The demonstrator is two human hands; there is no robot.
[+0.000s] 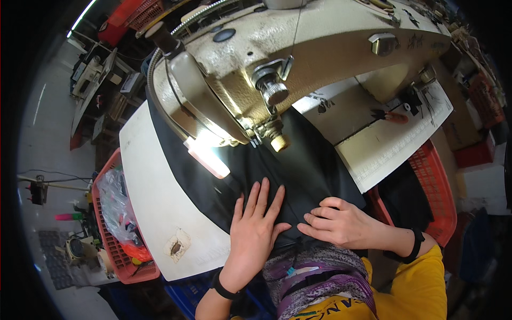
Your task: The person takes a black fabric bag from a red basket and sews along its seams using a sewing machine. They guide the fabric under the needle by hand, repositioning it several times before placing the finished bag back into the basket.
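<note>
A black piece of fabric (202,181) spreads over the sewing table and passes under the needle area of a beige sewing machine (320,58). My left hand (253,229) lies flat on the fabric, fingers spread and pointing toward the needle. To its right, my right hand (341,224) has its fingers curled together at the fabric's near part, in what looks like a pinch; the fold between the fingertips is hard to make out. A lit lamp (208,157) shines beside the machine head, just beyond my left hand.
White tabletop (154,213) shows at the left, with a worn hole. Orange-handled snips (392,117) lie under the machine arm. A red basket (128,269) with plastic bags stands left; another red basket (442,202) with dark fabric stands right.
</note>
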